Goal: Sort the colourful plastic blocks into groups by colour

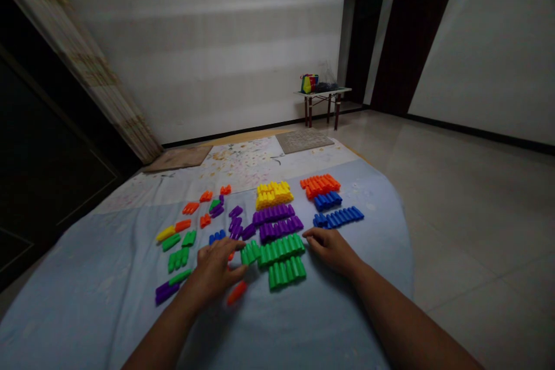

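Note:
My left hand (219, 269) is over the table with thumb and forefinger apart, beside a small group of green pieces (250, 253). An orange piece (236, 293) lies just below its thumb, slightly blurred. To the right, my right hand (327, 245) has its fingers curled together near the right end of the green rows (281, 250); whether something is between the fingertips is hidden. Above the green rows lie purple rows (274, 215) and a yellow pile (274, 193). Blue rows (344, 217) and an orange pile (321, 185) are beyond my right hand.
Scattered green pieces (178, 260), purple pieces (167, 293) and orange pieces (191, 208) lie on the left of the cloth-covered table (95, 277). Two mats, one brown (180, 158) and one grey (303, 141), lie at its far edge. A small side table (342, 91) stands behind.

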Demonstrator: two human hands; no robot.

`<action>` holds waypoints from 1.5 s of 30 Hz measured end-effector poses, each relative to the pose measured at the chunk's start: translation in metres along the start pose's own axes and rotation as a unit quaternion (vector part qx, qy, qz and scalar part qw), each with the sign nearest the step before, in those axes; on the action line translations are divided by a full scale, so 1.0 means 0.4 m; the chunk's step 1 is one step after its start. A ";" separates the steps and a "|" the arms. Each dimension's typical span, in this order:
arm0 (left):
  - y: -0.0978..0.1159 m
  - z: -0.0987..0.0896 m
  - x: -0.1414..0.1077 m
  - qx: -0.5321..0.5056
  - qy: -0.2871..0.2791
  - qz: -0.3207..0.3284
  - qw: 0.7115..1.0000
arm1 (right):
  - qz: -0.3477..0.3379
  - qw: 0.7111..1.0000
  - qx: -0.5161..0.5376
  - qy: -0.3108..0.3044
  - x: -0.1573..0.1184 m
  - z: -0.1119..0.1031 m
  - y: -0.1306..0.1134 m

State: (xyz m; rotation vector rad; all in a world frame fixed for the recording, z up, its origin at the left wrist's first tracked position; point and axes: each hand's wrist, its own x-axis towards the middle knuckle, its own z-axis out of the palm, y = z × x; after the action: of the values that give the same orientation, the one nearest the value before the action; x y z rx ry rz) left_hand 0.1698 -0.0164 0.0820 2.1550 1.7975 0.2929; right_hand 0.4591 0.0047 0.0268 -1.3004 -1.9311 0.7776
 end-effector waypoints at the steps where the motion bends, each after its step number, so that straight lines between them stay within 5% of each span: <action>1: 0.015 0.004 0.003 0.000 0.001 0.007 1.000 | 0.001 1.000 0.000 -0.001 0.000 0.000 0.000; 9: 0.095 0.033 0.037 0.013 -0.013 0.045 0.999 | 0.005 1.000 -0.003 0.006 0.000 -0.001 0.003; 19: 0.089 0.035 0.023 -0.032 0.005 0.041 0.999 | 0.013 1.000 0.008 -0.015 -0.002 0.000 0.016; 22: 0.047 0.014 0.003 -0.047 0.059 -0.008 0.997 | 0.014 0.999 0.015 -0.027 -0.002 0.000 0.027; 26: -0.079 -0.026 -0.023 0.000 0.126 -0.115 0.985 | 0.017 0.999 0.000 -0.033 -0.003 0.002 0.030; 32: -0.268 -0.060 -0.034 0.048 0.141 -0.279 0.949 | 0.024 0.999 -0.003 -0.033 -0.002 0.009 0.032; 37: -0.310 -0.058 -0.017 0.038 0.117 -0.308 0.943 | 0.021 0.999 -0.016 -0.033 0.000 0.010 0.033; 45: -0.326 -0.080 -0.005 0.037 0.115 -0.252 0.960 | 0.034 0.998 -0.023 -0.039 0.000 0.009 0.031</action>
State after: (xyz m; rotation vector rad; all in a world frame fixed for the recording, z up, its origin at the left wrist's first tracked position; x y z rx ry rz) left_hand 0.0388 0.0059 0.0637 1.6747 2.4436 0.3646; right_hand 0.4629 0.0084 0.0150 -1.3873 -1.9856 0.8331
